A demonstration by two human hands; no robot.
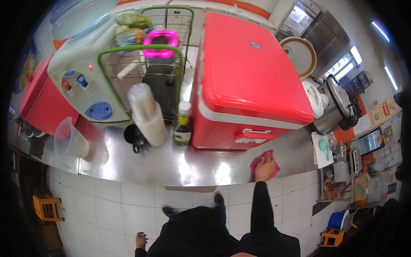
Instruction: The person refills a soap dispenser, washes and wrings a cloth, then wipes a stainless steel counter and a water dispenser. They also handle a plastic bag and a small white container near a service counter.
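My right hand (pixel 265 168) presses a dark pink cloth (pixel 256 163) against the stainless steel counter (pixel 205 170), close to its front edge. That hand is just in front of a large red cooler box (pixel 240 74) with a white band and a white handle. Low at my side hangs my left hand (pixel 141 240), over the floor and away from the counter. Its fingers are loosely bent and I see nothing in it.
Along the counter stand a dark bottle with a white cap (pixel 183 125), stacked plastic cups (pixel 149 123), a black mug (pixel 133 135) and a clear measuring jug (pixel 67 141). Behind are a water dispenser (pixel 86 74) and a green-rimmed wire rack (pixel 102 64). An orange stool (pixel 46 207) stands left.
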